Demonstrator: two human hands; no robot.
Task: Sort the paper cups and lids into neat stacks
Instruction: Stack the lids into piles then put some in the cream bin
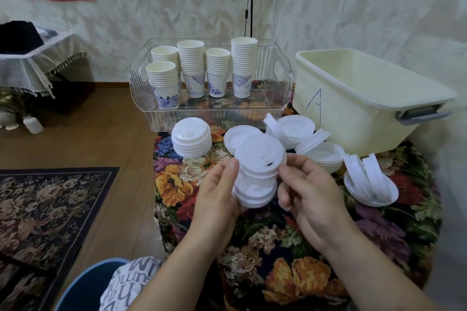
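Both hands, left hand point(217, 187) and right hand point(307, 187), pinching opposite rims of lid stack point(257, 171).

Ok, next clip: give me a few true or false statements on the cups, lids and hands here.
1. The paper cup stacks stand in a clear tray. True.
2. The cream bin is marked B. False: it is marked A.
3. Both the left hand and right hand hold a lid stack. True.
4. All lids are stacked. False: loose lids lie tilted on the right.
5. A neat lid stack sits before the tray. True.
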